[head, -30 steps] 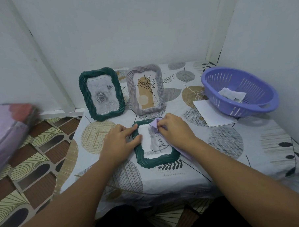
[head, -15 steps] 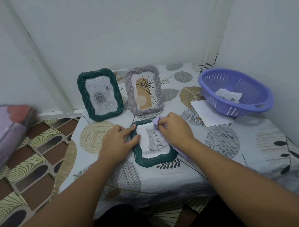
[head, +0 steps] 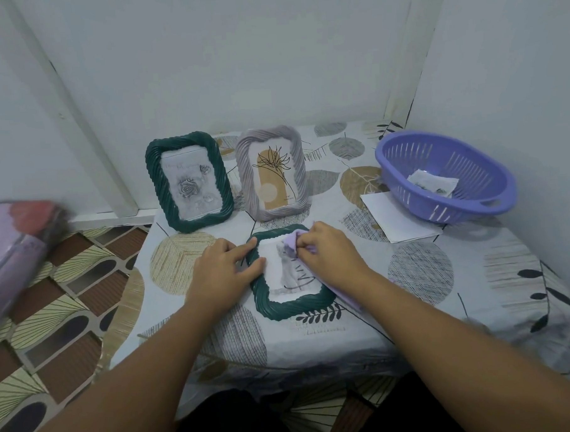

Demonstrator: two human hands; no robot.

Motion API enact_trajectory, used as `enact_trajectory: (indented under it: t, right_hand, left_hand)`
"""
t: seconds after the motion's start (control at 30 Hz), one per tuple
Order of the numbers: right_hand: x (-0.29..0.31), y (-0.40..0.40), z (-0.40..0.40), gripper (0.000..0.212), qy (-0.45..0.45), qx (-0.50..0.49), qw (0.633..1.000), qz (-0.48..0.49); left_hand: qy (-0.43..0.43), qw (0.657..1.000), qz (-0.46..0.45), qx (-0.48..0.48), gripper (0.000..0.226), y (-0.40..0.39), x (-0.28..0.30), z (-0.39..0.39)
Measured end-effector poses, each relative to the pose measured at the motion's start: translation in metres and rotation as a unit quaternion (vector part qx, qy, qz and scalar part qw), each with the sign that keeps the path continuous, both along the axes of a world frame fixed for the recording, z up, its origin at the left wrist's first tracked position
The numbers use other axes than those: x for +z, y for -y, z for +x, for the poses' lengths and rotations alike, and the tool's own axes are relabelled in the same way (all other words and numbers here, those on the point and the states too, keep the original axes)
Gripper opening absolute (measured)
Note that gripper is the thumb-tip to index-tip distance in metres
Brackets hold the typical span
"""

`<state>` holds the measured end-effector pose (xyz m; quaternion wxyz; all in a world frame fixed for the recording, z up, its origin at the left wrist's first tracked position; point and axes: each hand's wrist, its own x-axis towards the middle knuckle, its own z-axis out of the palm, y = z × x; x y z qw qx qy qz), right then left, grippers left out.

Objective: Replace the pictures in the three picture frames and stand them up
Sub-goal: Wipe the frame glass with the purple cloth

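Observation:
A dark green frame [head: 289, 305] with a cat picture lies flat, face up, at the table's middle front. My left hand [head: 225, 272] rests on its left edge with fingers spread over the rim. My right hand [head: 328, 254] grips a lilac cloth [head: 293, 246] bunched over the picture's upper right; more of the cloth trails out under my wrist. Behind it two frames stand upright: a green one [head: 189, 182] with a rose picture and a grey one [head: 272, 172] with a plant drawing.
A purple slotted basket [head: 445, 176] with a loose picture inside sits at the back right, partly over white paper sheets [head: 398, 222]. The patterned tablecloth [head: 443, 274] drapes the table. White walls close the back and right. A blurred pink bundle [head: 13, 240] is at the left.
My right hand has slid the cloth a little down and left over the cat picture. The left hand stays on the frame's edge; the view shifted slightly.

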<state>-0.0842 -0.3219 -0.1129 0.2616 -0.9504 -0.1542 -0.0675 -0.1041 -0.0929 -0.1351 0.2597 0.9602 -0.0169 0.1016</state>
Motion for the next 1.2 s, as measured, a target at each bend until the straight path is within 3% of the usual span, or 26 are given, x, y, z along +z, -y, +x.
enact_trajectory:
  t: [0.27,0.43,0.6,0.8,0.97,1.2]
  right_hand:
    - [0.003,-0.001,0.006,0.019,-0.001,-0.013,1.0,0.01]
    - [-0.006,0.008,-0.003,0.016,-0.002,0.033,0.999,0.017]
    - [0.0,-0.001,0.004,0.018,0.003,-0.007,1.0,0.02]
    - [-0.005,0.007,-0.003,0.014,-0.017,0.031,0.999,0.04]
    - [0.0,-0.001,0.005,0.016,-0.011,0.003,0.999,0.038]
    - [0.0,0.012,-0.004,0.016,-0.022,0.063,0.997,0.039]
  left_hand:
    - [0.0,1.0,0.003,0.001,0.051,0.0,0.0,0.0]
    - [0.0,1.0,0.002,-0.001,0.051,-0.001,-0.001,0.0]
    - [0.001,1.0,0.013,0.002,0.051,0.0,0.0,0.0]
    - [-0.001,1.0,0.006,0.0,0.051,-0.001,-0.002,0.001]
    - [0.0,1.0,0.01,0.0,0.051,-0.001,-0.001,0.001]
    - [0.002,1.0,-0.007,0.001,0.051,0.0,0.0,-0.001]
